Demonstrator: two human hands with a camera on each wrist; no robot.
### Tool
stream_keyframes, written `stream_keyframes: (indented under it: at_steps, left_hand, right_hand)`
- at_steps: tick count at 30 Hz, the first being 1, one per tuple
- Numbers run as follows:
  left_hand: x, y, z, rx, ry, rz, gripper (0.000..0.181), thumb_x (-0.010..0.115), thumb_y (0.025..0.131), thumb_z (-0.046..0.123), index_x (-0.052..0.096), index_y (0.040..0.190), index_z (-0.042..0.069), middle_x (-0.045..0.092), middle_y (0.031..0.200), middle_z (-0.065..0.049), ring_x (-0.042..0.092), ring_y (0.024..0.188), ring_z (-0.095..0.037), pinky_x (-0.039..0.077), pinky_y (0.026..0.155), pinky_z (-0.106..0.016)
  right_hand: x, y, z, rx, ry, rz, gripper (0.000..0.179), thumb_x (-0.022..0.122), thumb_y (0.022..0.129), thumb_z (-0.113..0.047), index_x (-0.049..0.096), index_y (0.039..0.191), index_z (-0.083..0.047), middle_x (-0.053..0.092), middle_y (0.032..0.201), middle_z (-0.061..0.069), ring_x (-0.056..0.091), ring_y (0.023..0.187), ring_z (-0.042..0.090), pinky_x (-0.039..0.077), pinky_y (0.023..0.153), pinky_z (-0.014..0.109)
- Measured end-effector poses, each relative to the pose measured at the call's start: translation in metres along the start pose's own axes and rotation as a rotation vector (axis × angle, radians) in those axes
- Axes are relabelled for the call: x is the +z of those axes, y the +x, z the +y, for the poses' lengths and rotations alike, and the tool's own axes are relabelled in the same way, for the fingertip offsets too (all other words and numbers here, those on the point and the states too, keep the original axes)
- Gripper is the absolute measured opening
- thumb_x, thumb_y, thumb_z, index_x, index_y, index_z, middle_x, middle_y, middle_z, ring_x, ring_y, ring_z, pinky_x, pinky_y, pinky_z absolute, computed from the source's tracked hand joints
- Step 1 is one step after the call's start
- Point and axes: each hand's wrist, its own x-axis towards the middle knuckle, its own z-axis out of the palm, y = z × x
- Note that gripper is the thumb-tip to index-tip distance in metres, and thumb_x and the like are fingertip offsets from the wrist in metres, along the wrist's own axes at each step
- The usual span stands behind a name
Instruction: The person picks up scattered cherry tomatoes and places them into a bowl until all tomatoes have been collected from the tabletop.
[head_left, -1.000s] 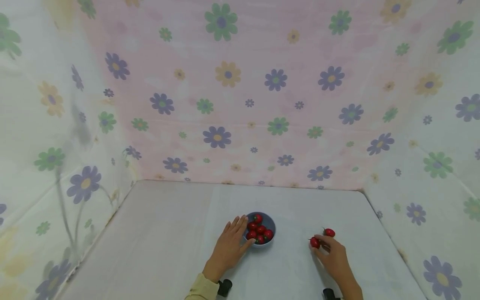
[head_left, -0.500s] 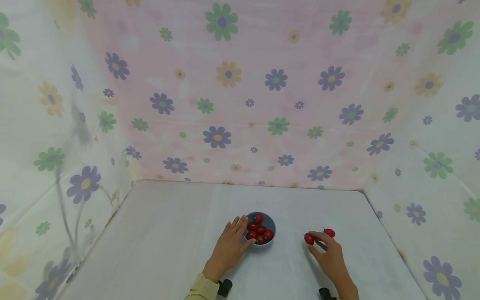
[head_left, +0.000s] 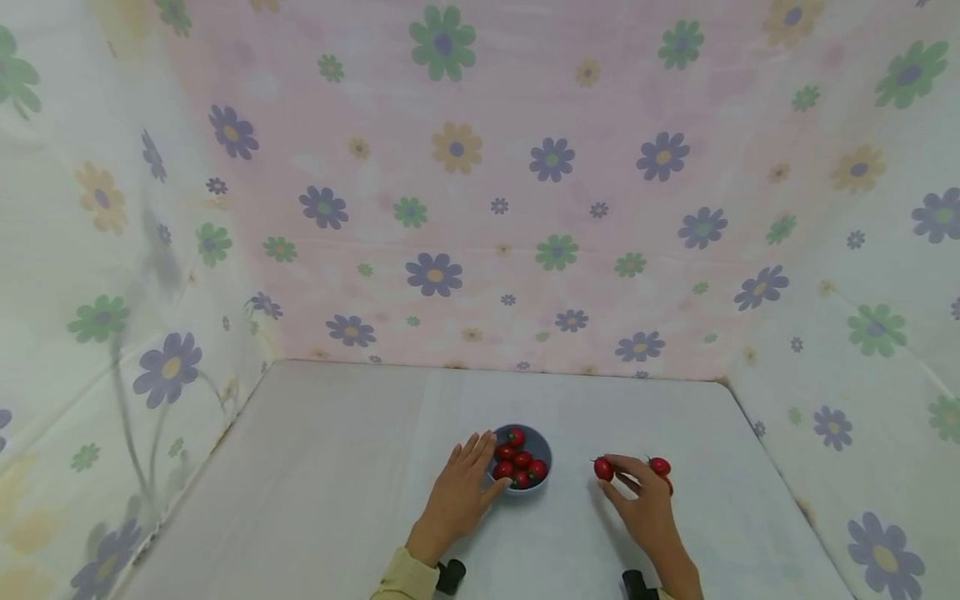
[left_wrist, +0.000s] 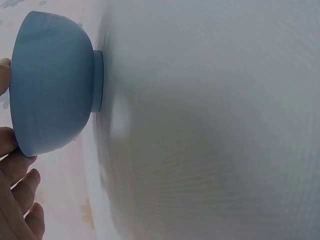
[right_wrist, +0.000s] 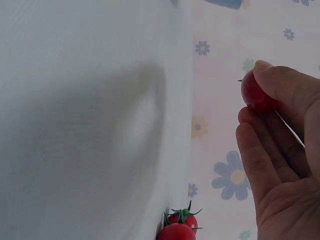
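A small blue-grey bowl [head_left: 550, 460] holds several red cherry tomatoes [head_left: 522, 459]. My left hand [head_left: 457, 493] rests against its left side, fingers fairly straight, thumb near the front rim; in the left wrist view those fingers [left_wrist: 17, 167] touch the upright bowl [left_wrist: 52, 85] at its rim. To the right of the bowl, above the table, my right hand [head_left: 641, 500] pinches one cherry tomato [head_left: 603, 468] between thumb and fingertips. The right wrist view shows this tomato [right_wrist: 256, 92] with its little stem pointing away from the hand.
Two more cherry tomatoes [head_left: 660, 466] lie close together on the white table [head_left: 360, 467], just right of my right hand; their green leaves show in the right wrist view. Flower-patterned cloth walls [head_left: 495, 300] enclose the table at the back and both sides.
My right hand has moved left and slightly away from me with the pinched tomato, toward the bowl, uncovering part of a second tomato on the table. My left hand has stayed put.
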Motion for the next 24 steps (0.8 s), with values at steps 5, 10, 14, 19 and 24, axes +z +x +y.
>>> stream_keyframes:
  at_steps: [5,10,14,19,24]
  left_hand:
    - [0.0,0.0,0.0,0.002,0.001,0.009,0.073,0.052,0.103,0.051,0.038,0.156,0.003,0.037,0.163,-0.011,0.032,0.152,-0.032,0.028,0.123,-0.053]
    - [0.0,0.0,-0.001,0.003,0.007,0.009,0.074,0.051,0.103,0.052,0.038,0.156,0.003,0.037,0.163,-0.011,0.031,0.152,-0.032,0.028,0.123,-0.054]
    - [0.0,-0.001,-0.001,0.002,0.01,0.006,0.074,0.05,0.103,0.053,0.038,0.157,0.003,0.037,0.163,-0.011,0.031,0.152,-0.031,0.028,0.123,-0.054]
    - [0.0,-0.001,-0.002,0.002,0.012,0.004,0.074,0.049,0.103,0.053,0.038,0.157,0.003,0.037,0.163,-0.011,0.031,0.152,-0.031,0.028,0.123,-0.053]
    - [0.0,0.0,-0.001,0.001,0.016,-0.001,0.074,0.049,0.103,0.054,0.037,0.157,0.003,0.036,0.164,-0.01,0.031,0.152,-0.031,0.028,0.123,-0.053]
  right_hand:
    - [0.005,0.001,-0.002,-0.009,0.032,0.004,0.043,0.083,0.078,0.007,0.071,0.119,-0.003,0.073,0.114,0.006,0.07,0.107,0.027,0.06,0.09,0.037]
    - [0.012,0.002,-0.006,0.003,0.039,0.008,0.044,0.083,0.079,0.006,0.07,0.12,-0.003,0.073,0.114,0.005,0.07,0.107,0.024,0.06,0.091,0.036]
    - [0.017,0.003,-0.01,-0.008,0.074,0.018,0.044,0.083,0.078,0.006,0.071,0.119,-0.003,0.073,0.113,0.005,0.07,0.106,0.021,0.06,0.091,0.034]
    - [0.025,0.002,-0.017,-0.037,0.122,0.012,0.043,0.083,0.079,0.006,0.071,0.12,-0.003,0.073,0.114,0.002,0.068,0.107,0.013,0.059,0.091,0.032]
    - [0.032,0.003,-0.025,-0.064,0.178,-0.007,0.042,0.082,0.08,0.005,0.071,0.12,-0.007,0.073,0.115,0.003,0.069,0.109,0.017,0.059,0.092,0.032]
